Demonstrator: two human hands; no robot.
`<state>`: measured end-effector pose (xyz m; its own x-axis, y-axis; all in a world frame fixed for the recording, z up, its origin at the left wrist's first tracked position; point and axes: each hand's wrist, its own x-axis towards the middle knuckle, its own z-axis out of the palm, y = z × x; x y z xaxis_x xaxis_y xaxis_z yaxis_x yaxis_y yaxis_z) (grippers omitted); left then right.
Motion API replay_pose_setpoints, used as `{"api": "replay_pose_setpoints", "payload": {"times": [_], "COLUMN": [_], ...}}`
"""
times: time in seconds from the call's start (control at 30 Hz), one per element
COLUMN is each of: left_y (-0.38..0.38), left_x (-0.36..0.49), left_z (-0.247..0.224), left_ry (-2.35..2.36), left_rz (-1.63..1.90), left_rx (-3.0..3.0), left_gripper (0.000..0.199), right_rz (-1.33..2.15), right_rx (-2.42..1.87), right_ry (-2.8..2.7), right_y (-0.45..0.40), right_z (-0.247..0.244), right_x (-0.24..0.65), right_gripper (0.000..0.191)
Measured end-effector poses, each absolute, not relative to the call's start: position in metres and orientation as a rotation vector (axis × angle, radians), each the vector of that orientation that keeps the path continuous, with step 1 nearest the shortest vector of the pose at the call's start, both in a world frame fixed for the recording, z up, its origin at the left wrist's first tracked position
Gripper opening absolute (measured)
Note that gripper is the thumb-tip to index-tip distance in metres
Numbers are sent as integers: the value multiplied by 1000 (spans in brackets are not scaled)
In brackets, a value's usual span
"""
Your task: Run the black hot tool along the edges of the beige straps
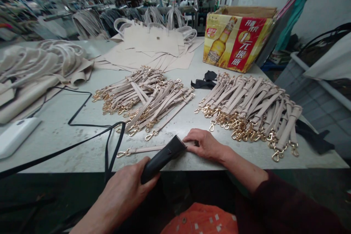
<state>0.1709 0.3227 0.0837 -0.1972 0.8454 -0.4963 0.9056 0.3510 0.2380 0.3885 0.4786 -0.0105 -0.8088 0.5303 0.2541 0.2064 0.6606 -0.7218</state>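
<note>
My left hand [128,182] is wrapped round a black electric clipper [164,155], its head pointing up and to the right. Beneath the clipper, a narrow beige strap [146,149] lies along the front of the table, its gold snap hook [123,153] to the left. The fingers of my right hand [204,144] pinch the strap's other end, right by the clipper head. Just beyond is a loose pile of similar straps [153,98] with gold hooks. A second, thicker pile of straps [246,102] spreads to the right of my right hand.
A yellow and red cardboard box [233,42] stands at the back right. Flat beige panels [153,44] are stacked behind the piles. Rolled beige pieces [41,69] and a white device [19,135] occupy the left. A black cord [82,124] crosses the table; a grey crate [318,87] stands right.
</note>
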Motion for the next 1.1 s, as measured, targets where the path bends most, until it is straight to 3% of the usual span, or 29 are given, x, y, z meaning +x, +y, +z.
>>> {"api": "replay_pose_setpoints", "payload": {"times": [0.13, 0.33, 0.57, 0.77, 1.1], "left_y": [322, 317, 330, 346, 355], "left_x": [168, 163, 182, 186, 170], "left_z": [88, 92, 99, 95, 101], "left_ry": [2088, 2134, 2022, 2018, 2035], "left_rz": [-197, -274, -206, -143, -115], "left_rx": [1456, 1457, 1557, 1557, 1576], "left_gripper": [28, 30, 22, 23, 25], "right_rz": [977, 760, 899, 962, 939], "right_rx": [-583, -754, -645, -656, -646], "right_ry": [-2409, -2427, -2406, -2395, -2379], "right_y": [480, 479, 477, 485, 485], "right_z": [-8, -9, -11, -11, -13], "right_x": [396, 403, 395, 397, 394], "right_gripper": [33, 20, 17, 29, 21]}}
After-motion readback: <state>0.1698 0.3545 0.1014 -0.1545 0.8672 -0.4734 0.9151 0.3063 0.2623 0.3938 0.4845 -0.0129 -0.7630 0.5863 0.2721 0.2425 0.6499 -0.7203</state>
